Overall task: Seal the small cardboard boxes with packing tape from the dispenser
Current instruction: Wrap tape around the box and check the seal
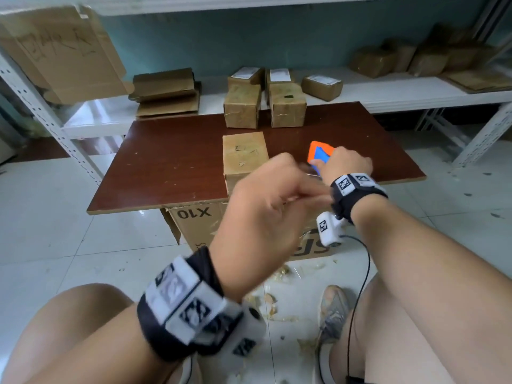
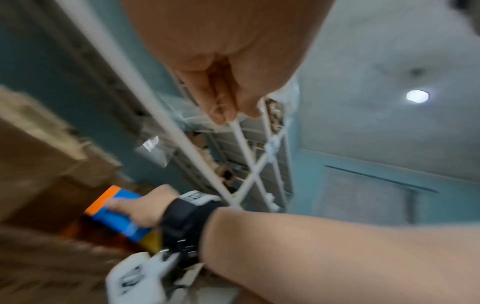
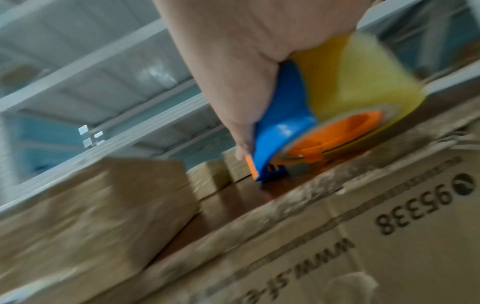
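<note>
Right hand point(image 1: 343, 162) grips tape dispenser point(image 1: 318, 153), cutter end pointing away

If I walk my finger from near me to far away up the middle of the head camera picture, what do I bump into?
Left hand → nearest small cardboard box on the brown board → two taped boxes side by side → labelled boxes on the white shelf.

The left hand point(image 1: 266, 206) is motion-blurred, its fingertips hiding the small box's point(image 1: 245, 159) near right corner; whether it pinches anything is unclear.
</note>
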`<state>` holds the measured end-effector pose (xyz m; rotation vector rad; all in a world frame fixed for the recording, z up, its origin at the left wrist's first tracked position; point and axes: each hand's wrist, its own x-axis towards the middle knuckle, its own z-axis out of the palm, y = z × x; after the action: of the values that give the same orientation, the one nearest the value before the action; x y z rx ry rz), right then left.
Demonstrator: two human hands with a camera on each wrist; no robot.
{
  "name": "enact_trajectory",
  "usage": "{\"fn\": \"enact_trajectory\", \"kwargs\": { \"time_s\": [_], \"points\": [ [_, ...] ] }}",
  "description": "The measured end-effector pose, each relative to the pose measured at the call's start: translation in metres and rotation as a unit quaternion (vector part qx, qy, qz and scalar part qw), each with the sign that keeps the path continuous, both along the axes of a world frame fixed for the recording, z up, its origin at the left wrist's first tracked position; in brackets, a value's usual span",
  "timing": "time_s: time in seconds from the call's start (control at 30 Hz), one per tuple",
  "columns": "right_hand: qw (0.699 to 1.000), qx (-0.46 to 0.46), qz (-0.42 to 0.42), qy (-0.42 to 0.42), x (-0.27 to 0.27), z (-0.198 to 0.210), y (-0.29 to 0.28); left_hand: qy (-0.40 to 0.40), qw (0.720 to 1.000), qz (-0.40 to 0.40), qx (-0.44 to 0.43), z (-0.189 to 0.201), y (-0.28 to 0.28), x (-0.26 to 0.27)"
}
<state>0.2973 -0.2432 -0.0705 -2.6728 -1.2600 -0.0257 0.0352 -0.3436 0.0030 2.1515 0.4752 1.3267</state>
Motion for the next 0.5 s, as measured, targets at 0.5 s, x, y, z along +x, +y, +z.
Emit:
{"fn": "enact_trajectory", "kwargs": {
  "time_s": [0.5],
  "points": [
    [0.777, 0.175, 0.29, 0.531, -0.089, 0.045, -0.075, -0.19, 0.82, -0.146, -0.52, 0.009, 0.074, -0.023]
  ]
}}
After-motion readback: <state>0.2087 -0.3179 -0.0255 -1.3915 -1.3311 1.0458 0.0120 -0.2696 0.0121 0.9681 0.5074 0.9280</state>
